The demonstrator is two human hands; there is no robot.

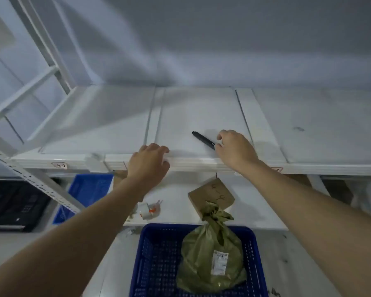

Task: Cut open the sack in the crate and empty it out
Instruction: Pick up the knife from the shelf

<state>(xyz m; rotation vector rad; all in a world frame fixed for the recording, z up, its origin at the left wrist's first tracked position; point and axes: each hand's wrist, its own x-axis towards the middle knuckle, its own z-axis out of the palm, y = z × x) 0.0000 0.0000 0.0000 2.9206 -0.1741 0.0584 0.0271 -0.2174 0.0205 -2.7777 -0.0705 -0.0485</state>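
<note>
Up front, the big white shelf (201, 116) fills your view, its top board running wide from left to right, with a white upright frame (41, 82) standing at its left end. Below, down at the bottom of your view, sits the blue crate (159, 264), and inside it, toward the right side, the green sack (208, 260) stands with its neck knotted tight and a white label (220, 262) on its front. Uncut, that sack, and full. Off to the left, a second blue crate (88, 189) sits under the shelf, with a dark crate (15, 204) beside it. On the lower board, just behind the sack's knot, lies a brown cardboard piece (211, 197), and left of that a small white item with an orange bit (148, 210), too blurred to name. Now your arms: your left hand (148, 166) rests on the front edge of the shelf, fingers loosely curled, holding nothing. Your right hand (234, 148) is up on the top board, fingertips pinching the near end of the black cutter (202, 139), which lies flat on the shelf.
</note>
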